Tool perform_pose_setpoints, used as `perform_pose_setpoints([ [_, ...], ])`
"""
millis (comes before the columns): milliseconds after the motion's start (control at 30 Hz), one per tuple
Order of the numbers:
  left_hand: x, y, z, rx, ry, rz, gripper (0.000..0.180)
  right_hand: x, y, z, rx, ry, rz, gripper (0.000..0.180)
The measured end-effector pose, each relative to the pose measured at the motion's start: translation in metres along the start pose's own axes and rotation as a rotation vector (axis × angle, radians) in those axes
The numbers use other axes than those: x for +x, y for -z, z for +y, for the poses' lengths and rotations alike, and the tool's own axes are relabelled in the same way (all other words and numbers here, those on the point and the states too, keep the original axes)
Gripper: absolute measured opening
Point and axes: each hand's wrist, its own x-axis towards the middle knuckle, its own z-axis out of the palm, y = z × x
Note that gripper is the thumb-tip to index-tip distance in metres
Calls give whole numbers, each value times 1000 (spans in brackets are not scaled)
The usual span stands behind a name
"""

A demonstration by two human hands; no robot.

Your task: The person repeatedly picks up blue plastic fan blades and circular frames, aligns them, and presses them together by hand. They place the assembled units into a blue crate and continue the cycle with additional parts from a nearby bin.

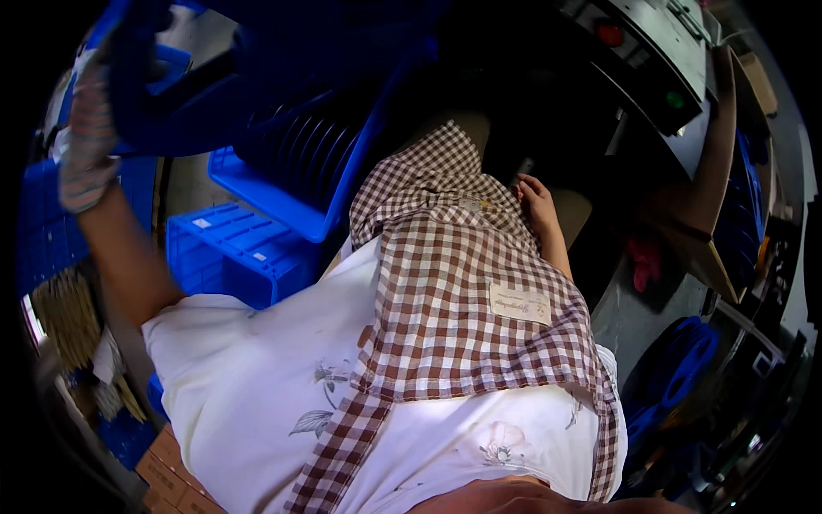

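Observation:
My left hand [89,141] wears a pale striped knit glove and is raised at the upper left. It lies against the side of a large dark blue plastic piece [180,111], possibly a crate. Blur and shadow hide its fingers. My right hand [538,204] is bare and rests low beside my brown checked apron [479,283]. Its fingers are bent inward near a small dark grey object [525,164], partly lost in shadow. Whether the fingers grip that object is hard to make out.
A blue crate [317,221] holds a row of dark round-edged pieces. Below it stands another blue crate [227,248]. A machine panel with a red button [609,34] and a green one [675,99] is at the upper right. A brown carton [175,471] is at the lower left.

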Motion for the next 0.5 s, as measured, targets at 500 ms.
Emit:
perform_pose_setpoints([
  [500,22,-166,-266,609,241,173,36,-16,8,-21,-244,-10,-8,29],
])
